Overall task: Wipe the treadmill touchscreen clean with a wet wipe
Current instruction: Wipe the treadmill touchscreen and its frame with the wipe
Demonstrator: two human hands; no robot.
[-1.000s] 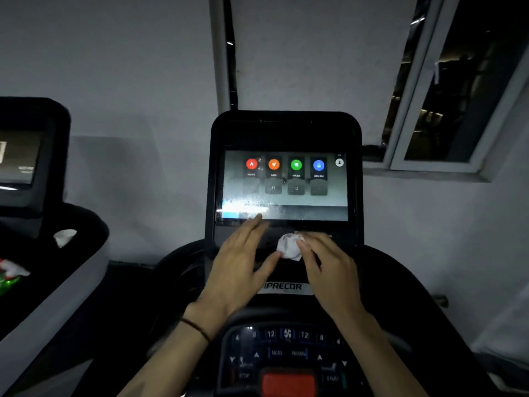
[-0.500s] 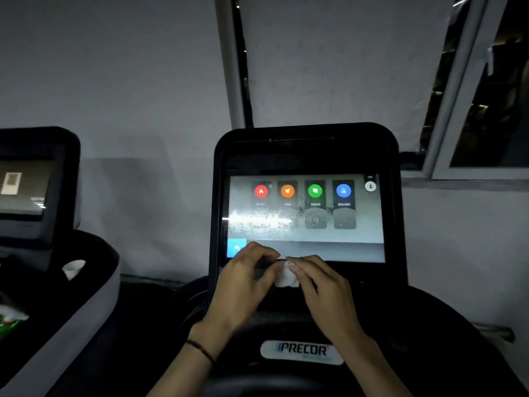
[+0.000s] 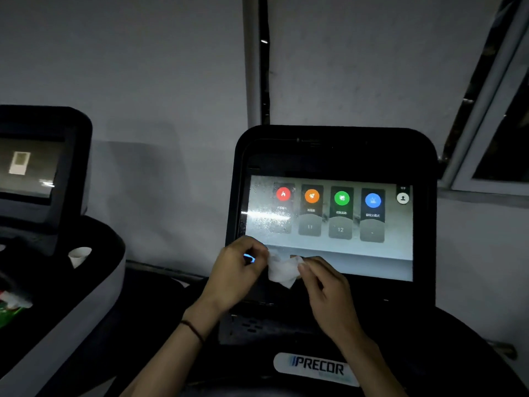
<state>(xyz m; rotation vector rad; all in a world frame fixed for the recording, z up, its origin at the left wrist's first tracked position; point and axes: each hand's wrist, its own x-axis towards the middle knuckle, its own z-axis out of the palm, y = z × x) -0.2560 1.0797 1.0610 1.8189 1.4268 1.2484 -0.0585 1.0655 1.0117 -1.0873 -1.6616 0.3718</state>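
Your small crumpled white wet wipe (image 3: 282,271) hangs limp at the lower left of the glossy, smeared rectangular treadmill touchscreen (image 3: 329,224), pinched at each end: your left hand (image 3: 239,275) and right hand (image 3: 329,290) both clamp it between fingertips, above the oval PRECOR badge (image 3: 316,368).

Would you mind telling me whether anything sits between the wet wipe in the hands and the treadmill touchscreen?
Nothing visible does. The wet wipe is pinched between the left hand and right hand, right in front of the touchscreen at its lower left edge, with no other object between them.
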